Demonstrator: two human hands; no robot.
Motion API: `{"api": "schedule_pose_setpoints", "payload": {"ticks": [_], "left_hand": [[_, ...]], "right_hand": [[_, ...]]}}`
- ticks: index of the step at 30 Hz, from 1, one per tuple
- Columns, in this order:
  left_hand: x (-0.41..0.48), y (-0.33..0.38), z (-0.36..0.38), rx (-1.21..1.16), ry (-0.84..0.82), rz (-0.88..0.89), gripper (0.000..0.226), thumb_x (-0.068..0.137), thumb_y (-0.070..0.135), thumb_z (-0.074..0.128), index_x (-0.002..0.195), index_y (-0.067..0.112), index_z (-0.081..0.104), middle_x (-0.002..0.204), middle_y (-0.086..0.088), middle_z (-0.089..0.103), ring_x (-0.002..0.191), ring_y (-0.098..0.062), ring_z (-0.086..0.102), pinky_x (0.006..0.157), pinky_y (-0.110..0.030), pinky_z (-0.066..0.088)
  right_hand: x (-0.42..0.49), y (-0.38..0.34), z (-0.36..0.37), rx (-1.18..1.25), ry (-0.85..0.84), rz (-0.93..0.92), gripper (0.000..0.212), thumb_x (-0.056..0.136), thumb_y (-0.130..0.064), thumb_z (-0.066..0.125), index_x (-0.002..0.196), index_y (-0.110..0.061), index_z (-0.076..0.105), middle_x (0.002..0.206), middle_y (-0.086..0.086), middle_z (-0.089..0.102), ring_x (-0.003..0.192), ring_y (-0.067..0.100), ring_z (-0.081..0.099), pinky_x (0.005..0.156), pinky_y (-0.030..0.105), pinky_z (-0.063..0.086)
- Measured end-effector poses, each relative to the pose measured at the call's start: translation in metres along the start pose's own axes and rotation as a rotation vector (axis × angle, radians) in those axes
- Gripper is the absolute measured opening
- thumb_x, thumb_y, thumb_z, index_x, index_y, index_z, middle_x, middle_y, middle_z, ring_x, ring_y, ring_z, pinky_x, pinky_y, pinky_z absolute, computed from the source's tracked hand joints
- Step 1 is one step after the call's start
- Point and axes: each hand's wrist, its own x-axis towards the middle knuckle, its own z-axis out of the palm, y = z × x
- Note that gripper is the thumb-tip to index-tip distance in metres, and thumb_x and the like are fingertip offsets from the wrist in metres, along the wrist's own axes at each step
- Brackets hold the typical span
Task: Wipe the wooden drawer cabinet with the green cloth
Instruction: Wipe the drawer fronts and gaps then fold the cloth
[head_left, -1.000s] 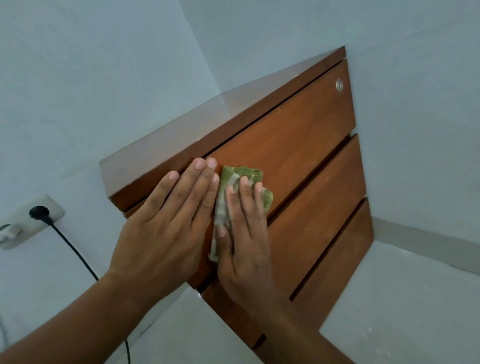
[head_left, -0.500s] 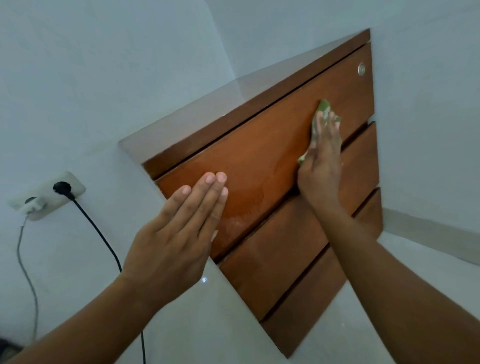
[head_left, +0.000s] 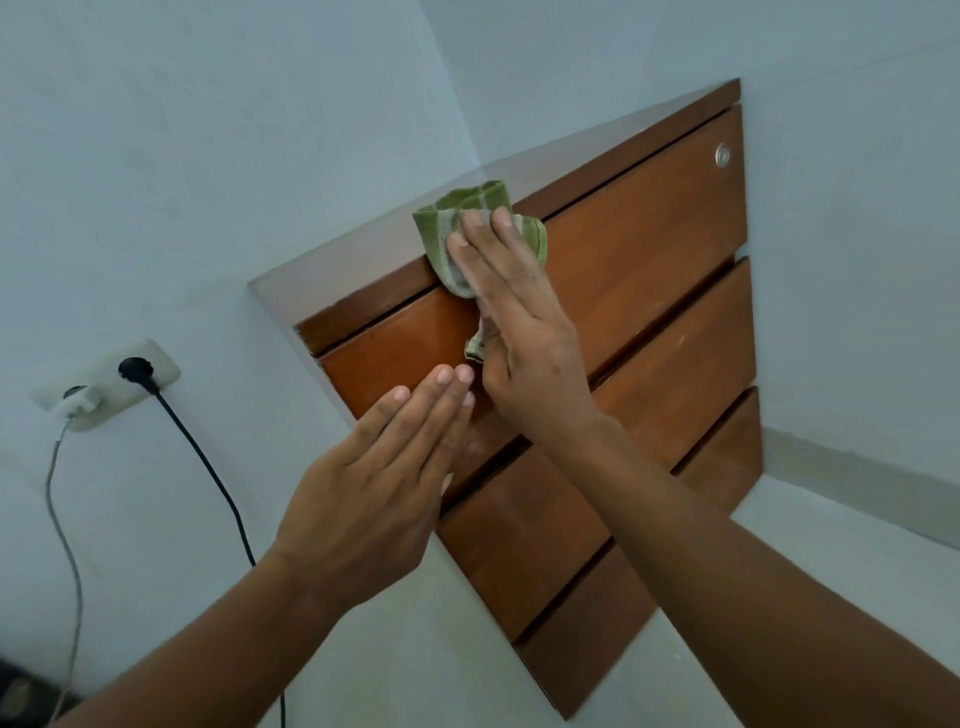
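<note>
right hand (head_left: 519, 322) pressing green cloth (head_left: 439, 234), wooden cabinet (head_left: 649, 249)

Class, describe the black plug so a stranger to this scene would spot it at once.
Left of the wooden drawer cabinet, a pale socket plate sits on the wall. The black plug fills its right-hand outlet; unlike the white adapter beside it, it is round, dark and trails a black cable.

The right hand (head_left: 519, 332) is reaching in from the lower right to the frame's centre, fingers straight and together, pressing flat on the green cloth (head_left: 441, 234). The left hand (head_left: 379, 483) is stretching out flat just below it, its forearm entering from the lower left.
</note>
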Motion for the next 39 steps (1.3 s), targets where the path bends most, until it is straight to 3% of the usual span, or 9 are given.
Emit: {"api": "schedule_pose_setpoints", "payload": {"ticks": [4,16,20,24,26,28,30,34,39], "left_hand": [[0.006,-0.013,-0.002,0.007,0.01,0.035,0.064,0.108,0.029,0.032,0.159,-0.005,0.018,0.168,-0.025,0.012,0.158,-0.035,0.011,0.127,-0.047,0.012],[0.043,-0.025,-0.009,-0.011,0.053,-0.022,0.064,0.108,0.032,0.027,0.159,-0.005,0.017,0.168,-0.024,0.01,0.158,-0.035,0.008,0.128,-0.048,0.011],[0.049,-0.024,-0.011,0.007,0.034,-0.036,0.066,0.109,0.034,0.021,0.16,-0.005,0.009,0.169,-0.026,0.003,0.158,-0.035,0.002,0.129,-0.048,0.007],[0.054,-0.014,-0.007,0.0,0.011,-0.06,0.067,0.109,0.035,0.015,0.16,-0.005,0.002,0.168,-0.027,-0.003,0.158,-0.036,-0.003,0.129,-0.048,0.003],[0.056,-0.005,-0.004,-0.02,-0.005,-0.066,0.067,0.109,0.036,0.011,0.16,-0.005,-0.003,0.168,-0.026,-0.008,0.158,-0.036,-0.007,0.129,-0.047,0.0],[0.057,0.007,0.002,-0.039,-0.039,-0.055,0.066,0.109,0.036,0.006,0.159,-0.004,-0.009,0.167,-0.026,-0.015,0.157,-0.036,-0.014,0.128,-0.048,-0.004],[0.057,0.021,0.009,-0.076,-0.068,-0.035,0.065,0.108,0.037,0.004,0.16,-0.002,-0.009,0.167,-0.025,-0.016,0.157,-0.035,-0.016,0.128,-0.047,-0.005],[0.053,0.049,0.019,-0.249,-0.076,-0.056,0.063,0.108,0.037,0.023,0.161,0.003,0.016,0.17,-0.019,0.011,0.158,-0.033,0.007,0.129,-0.046,0.009],[0.028,0.081,0.019,-0.378,-0.083,-0.119,0.063,0.103,0.037,0.04,0.158,0.005,0.034,0.164,-0.017,0.034,0.154,-0.031,0.027,0.126,-0.045,0.021]], "right_hand": [[0.011,0.018,-0.006,-0.058,0.051,-0.02,0.046,0.095,0.015,0.046,0.139,0.004,0.053,0.148,0.021,0.05,0.146,0.04,0.037,0.124,0.05,0.025],[0.045,0.109,-0.05,-0.207,0.199,0.329,0.059,0.089,0.008,0.038,0.143,-0.011,0.053,0.152,0.003,0.047,0.148,0.027,0.036,0.124,0.042,0.028],[0.026,0.134,-0.066,-0.182,0.299,0.64,0.055,0.097,0.002,0.038,0.148,-0.016,0.049,0.153,0.008,0.046,0.14,0.017,0.042,0.118,0.017,0.031],[-0.013,0.158,-0.087,-0.184,0.266,0.913,0.051,0.101,0.0,0.039,0.146,-0.02,0.051,0.15,0.005,0.049,0.136,0.023,0.048,0.115,0.036,0.042],[-0.021,0.158,-0.09,-0.195,0.276,0.962,0.048,0.102,-0.002,0.039,0.144,-0.017,0.053,0.147,0.005,0.052,0.135,0.023,0.05,0.115,0.028,0.039],[-0.02,0.149,-0.086,-0.194,0.304,0.954,0.046,0.102,-0.003,0.04,0.144,-0.017,0.053,0.146,0.004,0.054,0.134,0.018,0.051,0.11,0.019,0.037],[-0.019,0.131,-0.078,-0.191,0.332,0.881,0.045,0.103,-0.006,0.04,0.145,-0.019,0.052,0.145,0.001,0.055,0.132,0.013,0.051,0.11,0.022,0.041],[-0.037,0.092,-0.053,-0.185,0.277,0.623,0.044,0.102,-0.004,0.043,0.145,-0.011,0.051,0.148,0.006,0.052,0.139,0.017,0.045,0.117,0.031,0.037],[-0.073,0.063,-0.034,-0.187,0.183,0.568,0.045,0.105,-0.011,0.046,0.149,-0.007,0.045,0.154,0.008,0.046,0.145,0.022,0.037,0.12,0.038,0.034]]}}
